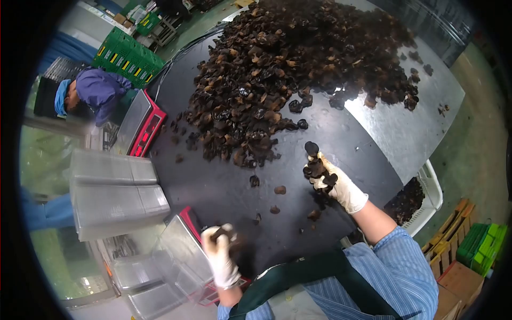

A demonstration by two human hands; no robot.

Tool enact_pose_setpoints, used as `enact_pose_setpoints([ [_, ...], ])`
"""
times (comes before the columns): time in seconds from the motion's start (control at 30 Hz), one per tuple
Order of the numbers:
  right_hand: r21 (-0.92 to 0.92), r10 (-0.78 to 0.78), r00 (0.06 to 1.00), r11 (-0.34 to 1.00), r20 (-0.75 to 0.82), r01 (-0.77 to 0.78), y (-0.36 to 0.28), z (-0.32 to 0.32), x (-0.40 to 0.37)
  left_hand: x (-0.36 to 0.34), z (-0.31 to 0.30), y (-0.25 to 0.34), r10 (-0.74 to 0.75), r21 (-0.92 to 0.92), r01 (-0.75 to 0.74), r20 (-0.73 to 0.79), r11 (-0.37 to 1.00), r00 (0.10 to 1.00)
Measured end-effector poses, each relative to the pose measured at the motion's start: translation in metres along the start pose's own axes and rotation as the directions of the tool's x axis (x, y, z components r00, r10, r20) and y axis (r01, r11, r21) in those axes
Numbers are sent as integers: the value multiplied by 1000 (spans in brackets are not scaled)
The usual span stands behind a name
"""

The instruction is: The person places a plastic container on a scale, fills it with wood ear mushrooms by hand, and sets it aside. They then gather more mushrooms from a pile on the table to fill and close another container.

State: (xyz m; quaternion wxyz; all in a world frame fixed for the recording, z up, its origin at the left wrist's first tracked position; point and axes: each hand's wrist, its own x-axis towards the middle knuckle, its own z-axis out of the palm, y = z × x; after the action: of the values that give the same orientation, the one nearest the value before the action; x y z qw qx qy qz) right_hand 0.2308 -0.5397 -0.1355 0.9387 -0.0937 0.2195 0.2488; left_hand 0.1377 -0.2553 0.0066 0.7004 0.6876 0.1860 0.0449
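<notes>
My right hand (346,192), in a white glove, is closed around several dark wood ear mushrooms (317,168) above the black tabletop (368,165). Some of them stick out past the fingertips. Closer to me, my gloved left hand (217,261) has its fingers curled around a dark mushroom piece, partly smeared by motion. It is beside a red-edged scale (184,253) with a pale top. A large heap of wood ear mushrooms (256,80) covers the far part of the table. A few loose pieces (280,190) lie between the heap and my hands.
Stacked clear plastic tubs (117,200) stand left, near a second red scale (146,128). A person in purple (98,88) bends beyond them, by green crates (125,58). A white basket (434,186) holding dark bits stands right, with wooden pallets (448,234) behind.
</notes>
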Motion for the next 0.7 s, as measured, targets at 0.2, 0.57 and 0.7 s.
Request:
enact_pose_setpoints([
  [0.2,-1,99,995,995,34,-99,24,8,-3,-38,-165,27,398,624,-126,-318,772,861],
  [0.57,-70,470,860,882,199,-466,156,130,16,-44,-203,-13,388,765,-92,-215,638,896],
  [0.7,-466,455,880,813,134,-349,231,181,32,-61,-216,-7,489,791,-65,-309,608,816],
])
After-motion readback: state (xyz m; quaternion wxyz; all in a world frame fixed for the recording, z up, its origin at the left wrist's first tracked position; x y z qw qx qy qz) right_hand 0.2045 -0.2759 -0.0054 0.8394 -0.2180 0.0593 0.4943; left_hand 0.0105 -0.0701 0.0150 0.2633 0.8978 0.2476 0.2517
